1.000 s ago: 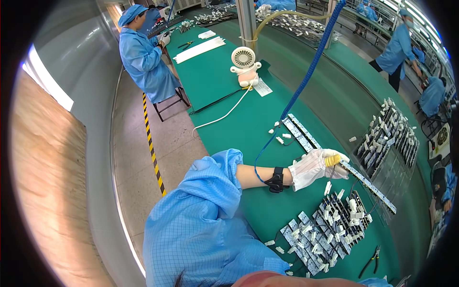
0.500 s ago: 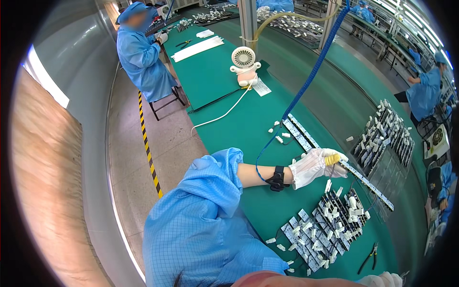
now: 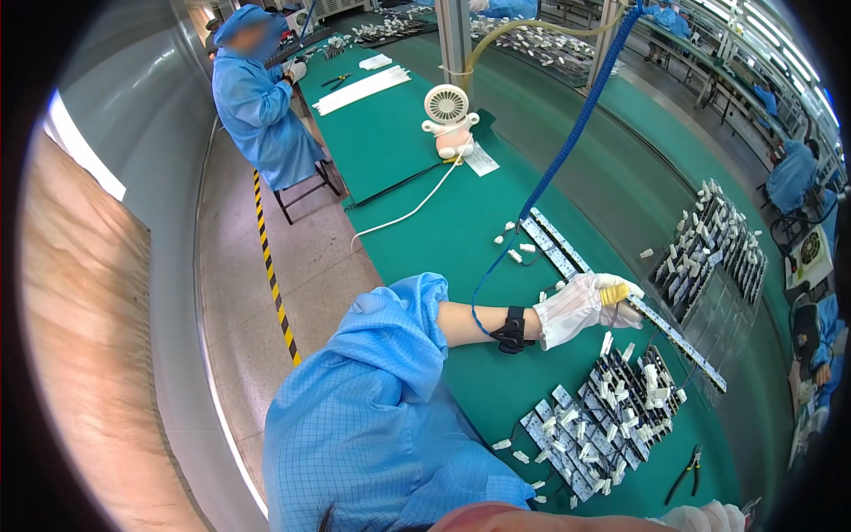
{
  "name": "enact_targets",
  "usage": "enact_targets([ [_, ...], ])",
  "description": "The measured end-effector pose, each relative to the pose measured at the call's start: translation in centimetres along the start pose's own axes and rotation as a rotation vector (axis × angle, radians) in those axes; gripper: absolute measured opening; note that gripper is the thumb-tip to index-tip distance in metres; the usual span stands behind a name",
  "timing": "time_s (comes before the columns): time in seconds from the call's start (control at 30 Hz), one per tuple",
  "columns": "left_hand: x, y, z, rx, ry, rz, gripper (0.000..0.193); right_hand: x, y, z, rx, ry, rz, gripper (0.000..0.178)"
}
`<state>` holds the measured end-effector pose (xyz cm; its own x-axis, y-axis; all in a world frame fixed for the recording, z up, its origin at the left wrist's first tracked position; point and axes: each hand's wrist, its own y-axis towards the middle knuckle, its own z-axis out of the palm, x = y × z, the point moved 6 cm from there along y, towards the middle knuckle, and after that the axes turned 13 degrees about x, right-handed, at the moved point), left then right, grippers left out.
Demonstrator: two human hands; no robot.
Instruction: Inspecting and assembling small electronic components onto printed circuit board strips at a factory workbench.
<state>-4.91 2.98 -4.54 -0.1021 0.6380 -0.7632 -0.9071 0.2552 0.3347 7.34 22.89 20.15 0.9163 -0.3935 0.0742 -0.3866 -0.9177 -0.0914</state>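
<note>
My left hand point(image 3: 583, 309), in a white glove with a yellow finger cover, closes around a long, narrow light strip with dark dots point(image 3: 687, 348). The strip stretches from the hand toward the lower right. Two similar strips point(image 3: 557, 244) lie side by side beyond the fingers, with small white connectors point(image 3: 516, 255) on thin leads next to them. At the bottom right edge my right hand point(image 3: 707, 517), also gloved, is only partly in view with its fingers curled. A small metallic tip shows beside it, too little to name. Black-handled cutters point(image 3: 683, 475) lie just above this hand.
Below my left hand lies a pile of wired strips with white connectors point(image 3: 598, 426); another stack point(image 3: 709, 257) stands to the right. A small fan point(image 3: 448, 120), white bars point(image 3: 362, 90) and a coiled blue cord point(image 3: 576, 129) are farther off. A co-worker point(image 3: 261, 106) works at the far left.
My left hand stays on the strip with hardly any movement. The right hand has shifted slightly at the lower edge, and the metallic tip beside it shows more. A distant co-worker at right has changed posture.
</note>
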Motion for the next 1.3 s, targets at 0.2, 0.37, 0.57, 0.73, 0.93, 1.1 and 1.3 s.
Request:
enact_targets([
  [0.2,-0.4,-0.6,-0.3,-0.04,-0.044,0.014,0.039,1.3,-0.9,5.2,-0.073,-0.369,-0.153,0.029],
  [0.37,0.3,0.1,0.2,-0.075,-0.027,-0.01,0.038,-10.1,-2.1,9.9,-0.261,0.539,0.152,0.008],
  [0.57,-0.3,-0.2,0.8,-0.107,-0.128,0.018,0.04,-16.1,-0.1,14.5,-0.511,1.211,0.457,0.041],
  [0.73,0.1,-0.9,1.2,-0.153,-0.04,-0.063,0.042,-15.1,2.1,17.2,-0.363,1.875,0.2,0.105],
  [0.93,0.2,-0.7,2.4,0.036,0.902,-0.232,0.048,-17.2,0.4,20.6,-0.553,1.819,0.231,0.085],
  [1.1,0.4,-0.9,3.6,0.044,0.778,-0.254,0.05,-17.2,-1.7,20.5,-0.583,1.715,0.315,0.05],
  [1.3,-1.1,-1.1,4.2,-0.045,0.569,-0.096,0.063,-16.9,-2.1,20.1,-0.573,1.624,0.366,0.068],
])
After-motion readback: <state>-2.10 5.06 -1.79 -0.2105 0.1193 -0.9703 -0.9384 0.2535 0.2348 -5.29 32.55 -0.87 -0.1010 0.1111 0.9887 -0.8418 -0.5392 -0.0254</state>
